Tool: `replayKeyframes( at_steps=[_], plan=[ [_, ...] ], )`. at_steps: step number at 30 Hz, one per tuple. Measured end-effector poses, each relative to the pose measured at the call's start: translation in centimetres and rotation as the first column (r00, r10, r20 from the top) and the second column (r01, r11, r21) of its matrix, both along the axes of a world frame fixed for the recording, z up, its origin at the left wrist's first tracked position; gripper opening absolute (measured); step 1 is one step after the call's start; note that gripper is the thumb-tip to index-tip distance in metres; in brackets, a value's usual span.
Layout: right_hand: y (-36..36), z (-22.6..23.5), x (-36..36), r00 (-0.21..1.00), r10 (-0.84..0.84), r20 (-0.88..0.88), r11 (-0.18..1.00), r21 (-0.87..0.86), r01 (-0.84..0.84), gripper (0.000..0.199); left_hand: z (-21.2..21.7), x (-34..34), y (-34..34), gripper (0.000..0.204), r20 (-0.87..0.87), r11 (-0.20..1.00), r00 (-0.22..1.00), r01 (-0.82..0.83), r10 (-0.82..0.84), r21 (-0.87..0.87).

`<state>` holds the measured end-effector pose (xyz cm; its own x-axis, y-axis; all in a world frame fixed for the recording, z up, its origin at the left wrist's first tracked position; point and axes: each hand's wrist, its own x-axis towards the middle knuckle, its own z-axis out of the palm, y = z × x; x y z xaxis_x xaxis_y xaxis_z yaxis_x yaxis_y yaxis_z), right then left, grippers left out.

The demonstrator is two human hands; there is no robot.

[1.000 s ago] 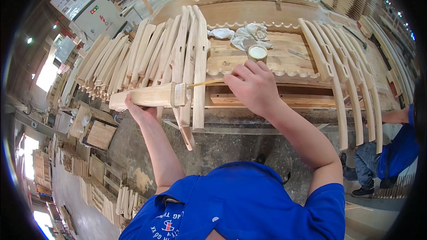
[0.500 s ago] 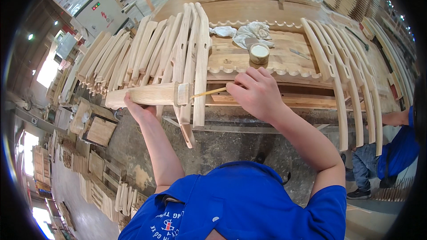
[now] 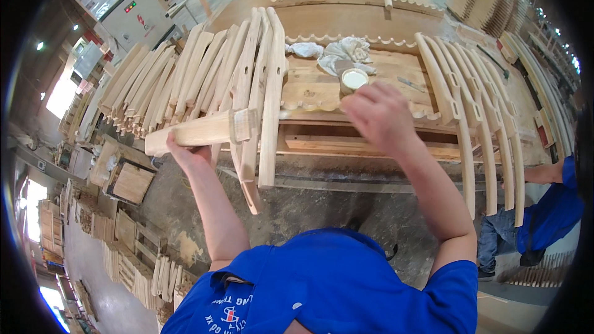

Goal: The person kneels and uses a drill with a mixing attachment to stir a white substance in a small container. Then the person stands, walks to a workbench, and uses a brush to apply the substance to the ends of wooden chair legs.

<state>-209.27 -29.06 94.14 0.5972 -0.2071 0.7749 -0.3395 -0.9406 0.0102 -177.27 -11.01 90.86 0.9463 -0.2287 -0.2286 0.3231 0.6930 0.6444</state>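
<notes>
My left hand (image 3: 189, 151) is closed around a thick pale wooden leg piece (image 3: 201, 133), holding it level above the near ends of the stacked parts. Its right end has a stepped, narrower tenon (image 3: 243, 125). My right hand (image 3: 382, 114), slightly blurred, hovers at the bench's near edge beside a small pot (image 3: 354, 80) of white paste, probably glue. Its fingers are curled together. The thin wooden stick seen in them a moment ago is hidden now behind the hand.
Many shaped wooden bars (image 3: 192, 68) lean in a row at left, and several curved legs (image 3: 461, 111) overhang the bench at right. White rags (image 3: 346, 52) and a flat blade (image 3: 411, 84) lie on a scalloped board (image 3: 303, 83). Another person (image 3: 550, 204) stands at far right.
My right hand has moved right, away from the tenon and toward the pot, and the stick has gone out of sight. My left hand still holds the wooden piece, its tenon end tipped slightly up.
</notes>
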Motion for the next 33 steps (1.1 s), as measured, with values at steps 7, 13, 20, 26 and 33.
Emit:
replayKeyframes(
  at_steps=[7, 13, 20, 26, 33],
  plan=[
    [-10.7, -0.5, -1.3, 0.802, -0.485, -0.348, 0.874, -0.151, 0.463, 0.005, -0.9, 1.6, 1.0, 0.065, -0.13, 0.995, 0.989, 0.055, -0.065, -0.079],
    [-13.8, -2.6, 0.6, 0.704, -0.515, -0.489, 0.838, -0.115, 0.534, 0.008, -0.8, -0.3, 0.4, 0.078, 0.178, 0.983, 0.974, -0.115, 0.14, -0.144],
    [-13.9, -5.2, -2.9, 0.898, -0.376, -0.229, 0.647, 0.628, 0.432, 0.013, -0.7, 2.5, 3.7, 0.087, 0.591, 0.7, 0.803, 0.464, -0.075, -0.542],
    [-14.5, -8.0, -4.8, 0.948, -0.298, -0.109, 0.65, 0.705, 0.285, 0.014, -0.1, 1.8, 1.8, 0.092, 0.656, 0.599, 0.754, 0.543, -0.037, -0.589],
    [-15.7, -10.0, -4.2, 0.954, -0.223, -0.202, 0.574, 0.763, 0.296, 0.02, 0.9, 0.8, 0.9, 0.094, 0.682, 0.568, 0.73, 0.581, -0.046, -0.583]
  ],
)
